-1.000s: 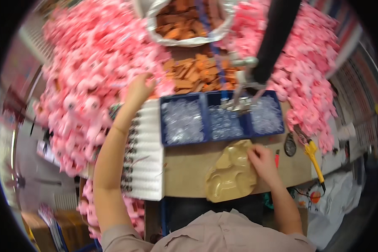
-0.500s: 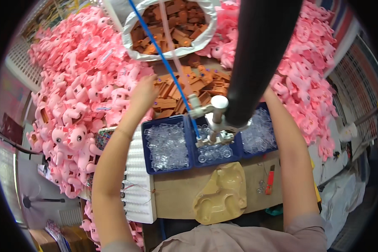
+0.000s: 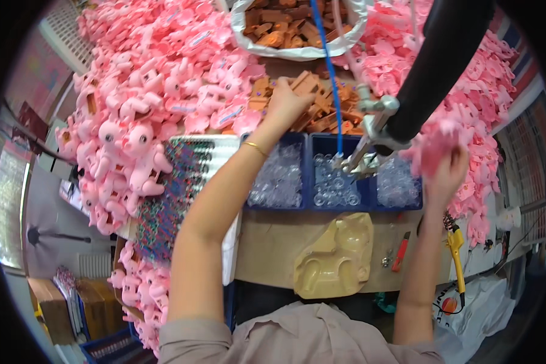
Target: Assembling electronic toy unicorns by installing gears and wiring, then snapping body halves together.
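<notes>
My left hand point(image 3: 286, 102) reaches to the pile of brown plastic parts point(image 3: 330, 112) and has its fingers closed on one brown box-shaped part point(image 3: 304, 84). At the right, my right hand point(image 3: 450, 173) grips a pink plastic toy shell point(image 3: 434, 151), blurred by motion, in front of the right-hand pink heap point(image 3: 467, 79). Between my arms lies a yellow animal-shaped mould point(image 3: 335, 258) on the table. Beyond it stand blue trays point(image 3: 312, 203) of clear plastic parts point(image 3: 279, 179).
A black post point(image 3: 437, 73) with a metal tool head point(image 3: 367, 151) hangs over the trays. Pink toy parts point(image 3: 139, 91) heap at the left. A white sack point(image 3: 279, 53) holds more brown parts. Right of the mould lie a red cutter point(image 3: 401, 252) and a yellow-handled tool point(image 3: 457, 255).
My left hand has closed on a brown part. My right hand, hidden behind the post before, has come into sight with a pink shell. The whole view has shifted.
</notes>
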The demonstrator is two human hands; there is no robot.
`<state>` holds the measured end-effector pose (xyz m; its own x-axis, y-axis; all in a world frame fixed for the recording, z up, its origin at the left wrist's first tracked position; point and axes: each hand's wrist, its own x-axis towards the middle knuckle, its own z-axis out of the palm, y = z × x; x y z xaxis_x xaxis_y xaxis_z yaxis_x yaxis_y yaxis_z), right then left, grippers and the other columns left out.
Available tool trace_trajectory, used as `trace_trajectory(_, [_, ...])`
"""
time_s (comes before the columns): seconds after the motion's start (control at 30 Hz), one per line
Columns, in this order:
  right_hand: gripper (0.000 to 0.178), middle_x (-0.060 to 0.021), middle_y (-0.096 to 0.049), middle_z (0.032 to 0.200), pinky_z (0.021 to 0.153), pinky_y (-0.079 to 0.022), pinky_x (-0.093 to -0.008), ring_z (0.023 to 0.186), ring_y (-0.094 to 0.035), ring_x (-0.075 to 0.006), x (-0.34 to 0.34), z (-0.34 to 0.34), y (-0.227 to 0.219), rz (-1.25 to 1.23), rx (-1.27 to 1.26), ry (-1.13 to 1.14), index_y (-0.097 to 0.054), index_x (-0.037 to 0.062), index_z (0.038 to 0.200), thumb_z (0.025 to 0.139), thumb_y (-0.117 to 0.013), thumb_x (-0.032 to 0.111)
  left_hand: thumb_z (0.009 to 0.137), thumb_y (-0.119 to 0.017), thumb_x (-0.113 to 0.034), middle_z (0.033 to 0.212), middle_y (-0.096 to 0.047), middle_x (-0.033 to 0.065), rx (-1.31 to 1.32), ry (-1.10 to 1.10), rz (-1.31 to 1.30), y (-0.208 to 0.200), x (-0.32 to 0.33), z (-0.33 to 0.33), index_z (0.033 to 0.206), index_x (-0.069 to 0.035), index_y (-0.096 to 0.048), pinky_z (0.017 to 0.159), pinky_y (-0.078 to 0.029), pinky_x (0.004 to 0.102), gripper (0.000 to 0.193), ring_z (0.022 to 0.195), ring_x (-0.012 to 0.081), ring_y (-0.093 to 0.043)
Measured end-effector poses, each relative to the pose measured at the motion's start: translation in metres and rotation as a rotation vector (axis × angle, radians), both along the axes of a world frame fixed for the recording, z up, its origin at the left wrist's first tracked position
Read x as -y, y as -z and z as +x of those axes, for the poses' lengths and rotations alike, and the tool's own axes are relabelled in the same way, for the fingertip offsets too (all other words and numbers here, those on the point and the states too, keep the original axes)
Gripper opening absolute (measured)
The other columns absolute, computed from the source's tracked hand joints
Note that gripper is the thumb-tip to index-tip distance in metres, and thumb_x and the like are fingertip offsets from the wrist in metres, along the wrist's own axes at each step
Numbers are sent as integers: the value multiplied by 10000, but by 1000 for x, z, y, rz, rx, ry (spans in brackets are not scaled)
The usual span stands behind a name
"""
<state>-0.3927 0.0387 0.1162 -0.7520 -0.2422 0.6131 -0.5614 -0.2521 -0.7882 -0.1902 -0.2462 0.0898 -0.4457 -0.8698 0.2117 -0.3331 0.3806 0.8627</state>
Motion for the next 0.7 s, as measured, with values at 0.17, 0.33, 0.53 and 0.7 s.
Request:
trace_trajectory(0.17, [165, -123, -583, 956, 989, -361, -432, 914, -570, -266, -69, 152, -25, 892, -776, -646, -578, 23, 993, 838, -525, 18, 815, -670, -472, 879, -598, -12, -339, 268, 521, -43, -85, 120, 1075, -96, -572, 566, -416, 188, 468, 675, 54, -536])
trace_trajectory(0.33, [226, -128, -587, 1051, 1040, -303, -456, 1105, -508, -318, -66, 185, -7, 1044, -1082, -703, -586, 17, 987, 773, -523, 60, 986, -383, -369, 975, -662, 47, -892, 379, 942, -16, -177, 153, 1128, -64, -568, 592, -492, 234, 384, 717, 110, -615])
trace_trajectory(0.53, [817, -213, -285, 1459, 1101, -215, -465, 1333, -276, -406, -120, 209, 18, 1437, -1076, -717, -305, -16, 1390, 738, -703, 273, 848, -578, -221, 800, -579, 21, -809, 224, 1013, 12, -265, 196, 1002, -15, -534, 495, -408, 209, 261, 584, 60, -496])
trace_trajectory(0.7, [640, -162, -299, 1460, 1070, -292, -395, 1332, -325, -274, -132, 216, 31, 929, -94, -821, -268, 36, 1434, 911, -567, 253, 802, -566, -147, 930, -552, 84, -810, 135, 1105, 9, -303, 169, 1097, -16, -416, 545, -443, 242, 356, 732, 111, -542])
